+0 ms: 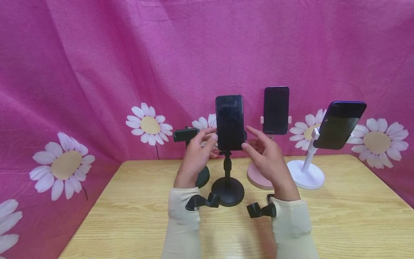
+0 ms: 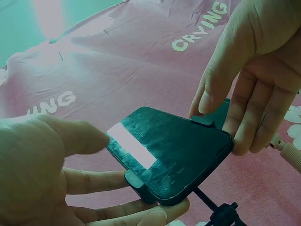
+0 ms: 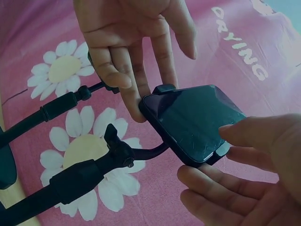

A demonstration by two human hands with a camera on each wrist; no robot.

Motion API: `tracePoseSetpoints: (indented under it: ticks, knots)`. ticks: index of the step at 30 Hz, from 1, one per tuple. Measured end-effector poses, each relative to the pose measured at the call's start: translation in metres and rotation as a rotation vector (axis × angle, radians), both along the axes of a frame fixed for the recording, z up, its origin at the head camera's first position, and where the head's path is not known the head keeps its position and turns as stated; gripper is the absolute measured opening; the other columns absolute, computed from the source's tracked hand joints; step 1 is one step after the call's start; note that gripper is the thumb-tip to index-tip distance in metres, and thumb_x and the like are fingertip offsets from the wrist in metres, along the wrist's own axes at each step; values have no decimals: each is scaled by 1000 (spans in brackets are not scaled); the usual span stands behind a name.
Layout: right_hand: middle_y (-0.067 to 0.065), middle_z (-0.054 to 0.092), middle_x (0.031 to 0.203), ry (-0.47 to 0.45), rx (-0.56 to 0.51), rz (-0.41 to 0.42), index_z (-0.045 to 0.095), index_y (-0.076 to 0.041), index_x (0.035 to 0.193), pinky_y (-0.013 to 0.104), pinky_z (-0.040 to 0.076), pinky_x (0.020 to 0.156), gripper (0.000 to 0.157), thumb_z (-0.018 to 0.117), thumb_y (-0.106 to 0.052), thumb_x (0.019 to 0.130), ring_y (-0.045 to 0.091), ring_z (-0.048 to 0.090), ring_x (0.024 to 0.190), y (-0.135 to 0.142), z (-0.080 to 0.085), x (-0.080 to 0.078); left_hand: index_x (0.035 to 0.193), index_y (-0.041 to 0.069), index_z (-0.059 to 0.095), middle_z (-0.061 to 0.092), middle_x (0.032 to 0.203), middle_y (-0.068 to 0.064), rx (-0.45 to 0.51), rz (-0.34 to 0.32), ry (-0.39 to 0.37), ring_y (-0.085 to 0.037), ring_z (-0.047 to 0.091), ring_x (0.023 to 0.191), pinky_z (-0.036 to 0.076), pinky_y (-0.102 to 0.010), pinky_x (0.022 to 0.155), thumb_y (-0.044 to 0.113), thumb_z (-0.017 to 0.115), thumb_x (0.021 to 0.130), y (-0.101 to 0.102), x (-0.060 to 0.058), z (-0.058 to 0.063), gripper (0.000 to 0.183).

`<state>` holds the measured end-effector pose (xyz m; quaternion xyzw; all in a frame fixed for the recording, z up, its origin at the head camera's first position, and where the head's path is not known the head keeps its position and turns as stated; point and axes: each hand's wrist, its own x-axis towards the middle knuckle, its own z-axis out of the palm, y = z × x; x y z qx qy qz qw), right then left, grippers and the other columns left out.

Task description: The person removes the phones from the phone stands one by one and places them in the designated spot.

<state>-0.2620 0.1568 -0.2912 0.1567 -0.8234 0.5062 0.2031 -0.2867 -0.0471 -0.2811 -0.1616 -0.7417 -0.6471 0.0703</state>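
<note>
A black smartphone (image 1: 230, 122) stands upright in the clamp of a black phone stand (image 1: 228, 190). My left hand (image 1: 197, 154) is at the phone's left edge; in the left wrist view its thumb comes up to the edge while the other fingers extend by the clamp arm (image 2: 136, 183). On the opposite side my right hand (image 1: 266, 154) has its thumb at the lower right edge, fingers spread and fairly straight beside the holder. In the right wrist view that thumb (image 3: 235, 131) overlaps the phone's edge. Neither hand visibly grips the phone; exact contact is hard to tell.
Behind my left hand stands a dark stand with an empty holder (image 1: 185, 135). A pink stand (image 1: 258, 176) and a white stand (image 1: 305, 174), each carrying a phone, are to the right on the wooden table (image 1: 139, 216). A pink flowered cloth (image 1: 181, 54) hangs behind.
</note>
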Motion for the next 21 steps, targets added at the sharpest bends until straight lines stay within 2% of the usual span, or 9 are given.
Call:
tracePoseSetpoints:
  ticks: [6,14,21]
  knots:
    - [15,69,104,4,38,-42,51,-18,140,34,52,79,49,65,-20,93,26,68,90,0,1,2,130,17,59,62,112,-9,-33,15,13,-24,67,78,56,-35,74,21,61,95,-3,2,1,35]
    - [13,70,97,-17,22,-28,56,-15,133,42,51,87,43,66,-16,91,24,69,84,0,5,7,123,11,62,62,103,-13,-54,2,31,-26,68,71,55,-45,77,14,65,91,-7,5,2,32]
    - [11,70,94,-60,36,26,56,-14,130,44,52,87,42,67,-11,90,21,69,77,1,9,12,118,8,64,63,100,-12,-103,-30,27,-33,68,75,56,-33,67,11,66,90,-11,11,6,28]
